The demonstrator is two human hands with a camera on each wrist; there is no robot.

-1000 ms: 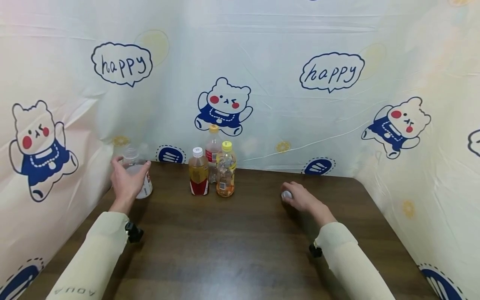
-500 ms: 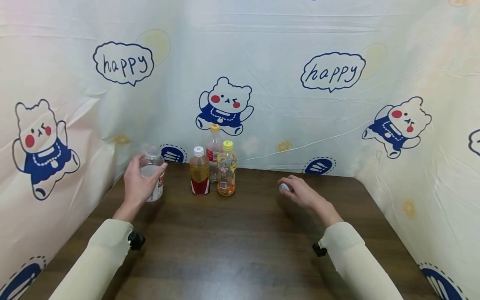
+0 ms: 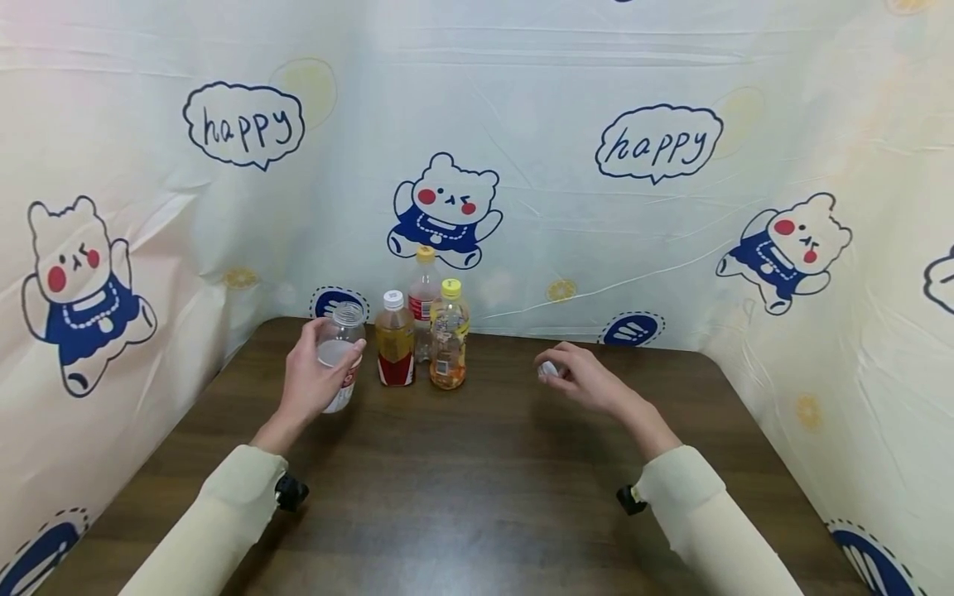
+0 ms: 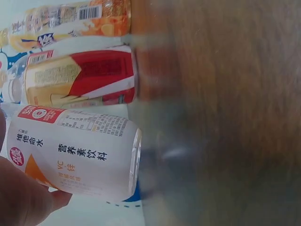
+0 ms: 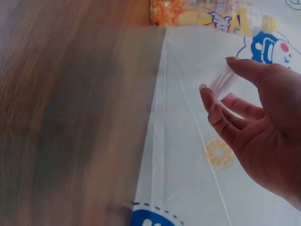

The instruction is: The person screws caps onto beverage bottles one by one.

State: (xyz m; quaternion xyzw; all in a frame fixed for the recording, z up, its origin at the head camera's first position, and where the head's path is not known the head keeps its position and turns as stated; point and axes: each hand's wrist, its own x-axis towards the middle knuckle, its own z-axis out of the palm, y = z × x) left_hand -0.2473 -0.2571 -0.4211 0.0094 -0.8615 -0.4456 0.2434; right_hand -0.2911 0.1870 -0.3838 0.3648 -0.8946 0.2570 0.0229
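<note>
My left hand (image 3: 309, 377) grips a clear, uncapped drink bottle (image 3: 343, 382) with a white label, held upright over the left part of the table. Its printed label fills much of the left wrist view, with my left fingers (image 4: 23, 197) round the upper end. On the right, my right hand (image 3: 589, 379) pinches a white bottle cap (image 3: 549, 370) between thumb and fingers. The right wrist view shows the cap (image 5: 222, 82) edge-on at the fingertips. Just right of the held bottle stands a white-capped bottle with a red and amber label (image 3: 395, 341).
A yellow-capped bottle with orange contents (image 3: 450, 339) and a clear bottle with a red label and orange-yellow cap (image 3: 423, 290) stand by the white-capped one. The dark wooden table (image 3: 462, 480) ends at a printed curtain (image 3: 551, 207) behind and at both sides.
The left hand has carried the uncapped bottle rightward and nearer, close to the standing bottles. The right hand has moved slightly left with the cap. The three standing bottles have stayed put.
</note>
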